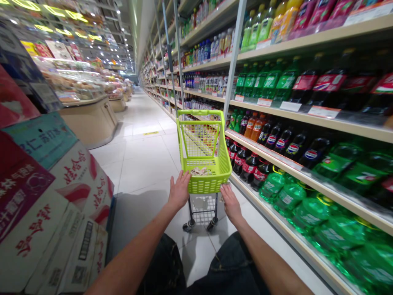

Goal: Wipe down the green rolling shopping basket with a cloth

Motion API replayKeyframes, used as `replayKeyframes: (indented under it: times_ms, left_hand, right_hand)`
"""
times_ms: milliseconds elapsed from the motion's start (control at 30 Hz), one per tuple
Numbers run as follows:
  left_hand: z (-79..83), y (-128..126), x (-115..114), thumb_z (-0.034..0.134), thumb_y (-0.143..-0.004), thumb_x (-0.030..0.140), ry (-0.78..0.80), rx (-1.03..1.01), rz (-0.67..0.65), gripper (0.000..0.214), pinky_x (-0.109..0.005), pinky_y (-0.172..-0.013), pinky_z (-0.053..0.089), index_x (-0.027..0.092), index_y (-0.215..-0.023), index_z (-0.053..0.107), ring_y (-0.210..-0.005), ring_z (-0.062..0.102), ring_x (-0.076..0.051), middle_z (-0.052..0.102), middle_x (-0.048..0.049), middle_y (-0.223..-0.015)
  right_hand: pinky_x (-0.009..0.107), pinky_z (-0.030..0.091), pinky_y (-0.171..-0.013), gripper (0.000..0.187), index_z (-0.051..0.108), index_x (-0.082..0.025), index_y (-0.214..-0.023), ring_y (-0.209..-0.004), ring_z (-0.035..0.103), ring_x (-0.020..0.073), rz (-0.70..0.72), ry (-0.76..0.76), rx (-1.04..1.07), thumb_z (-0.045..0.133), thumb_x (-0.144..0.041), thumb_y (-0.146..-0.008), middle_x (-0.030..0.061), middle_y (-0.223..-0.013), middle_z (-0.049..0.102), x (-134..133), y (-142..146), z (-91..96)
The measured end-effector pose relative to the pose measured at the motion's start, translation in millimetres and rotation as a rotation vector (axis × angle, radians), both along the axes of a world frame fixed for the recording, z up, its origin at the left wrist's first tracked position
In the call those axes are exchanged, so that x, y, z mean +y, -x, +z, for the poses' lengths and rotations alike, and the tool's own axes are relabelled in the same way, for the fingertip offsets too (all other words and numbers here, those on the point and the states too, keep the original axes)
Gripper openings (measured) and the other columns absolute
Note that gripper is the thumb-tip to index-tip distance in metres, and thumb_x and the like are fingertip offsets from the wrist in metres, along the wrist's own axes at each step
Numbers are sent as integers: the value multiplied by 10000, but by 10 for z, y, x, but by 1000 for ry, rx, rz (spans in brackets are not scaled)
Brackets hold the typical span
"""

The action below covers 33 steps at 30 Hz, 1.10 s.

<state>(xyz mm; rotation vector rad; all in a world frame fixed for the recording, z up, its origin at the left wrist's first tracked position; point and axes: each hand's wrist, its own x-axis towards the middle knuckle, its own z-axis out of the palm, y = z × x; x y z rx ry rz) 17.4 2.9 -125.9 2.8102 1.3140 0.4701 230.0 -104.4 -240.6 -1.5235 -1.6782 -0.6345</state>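
A small lime-green shopping cart (211,180) stands in front of me on a dark wire frame with small castors. My left hand (180,190) has its fingers curled over the near rim of the basket. At the rim's right corner, my right hand (230,203) grips it the same way. A crumpled pale bundle (199,171) lies in the basket, and I cannot tell what it is. Both my forearms reach forward from the bottom of the view.
Shelves of bottled soft drinks (307,164) run along the right side of the tiled aisle (141,164). Stacked printed cardboard cartons (52,213) rise close on the left. Curved shop counters (89,119) line the far left.
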Motion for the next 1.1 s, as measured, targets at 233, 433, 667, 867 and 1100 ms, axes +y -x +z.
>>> replayKeyframes:
  times_ms: [233,433,667,867,1100]
  left_hand:
    - [-3,-20,-13,291,-684,4,0,-20,5,606,-566,-1022,196,171,-1258,389,-1316,213,-212,354,-53,-1384]
    - [-19,-23,-10,281,-687,2,-1,-36,-6,607,-571,-1024,184,176,-1258,390,-1316,212,-208,364,-47,-1378]
    - [-30,-28,-15,289,-679,1,0,-56,-12,615,-573,-1017,196,174,-1260,393,-1316,212,-212,356,-48,-1382]
    - [-41,-4,-4,285,-689,9,20,-73,-34,613,-563,-1018,196,161,-1275,381,-1317,206,-215,353,-54,-1382]
    - [7,20,1,276,-769,89,70,-117,-53,519,-566,-1019,176,200,-1260,399,-1308,233,-209,373,-54,-1371]
  right_hand:
    - [504,302,-1031,630,273,-220,-1349,-1312,198,211,-14,-28,54,298,27,-770,76,-1390,325,7,6,302]
    - [491,336,-1017,631,290,-211,-1341,-1314,189,194,25,-26,23,296,44,-764,72,-1379,347,51,13,252]
    - [490,313,-1026,550,350,-181,-1316,-1316,185,209,68,-9,-19,343,-3,-796,94,-1344,400,142,303,422]
    - [446,368,-991,420,474,-173,-1223,-1306,223,185,118,13,-128,363,-46,-839,98,-1250,510,321,464,303]
    - [426,354,-1005,394,480,-160,-1221,-1310,209,198,147,32,-176,381,-83,-848,98,-1271,490,392,789,388]
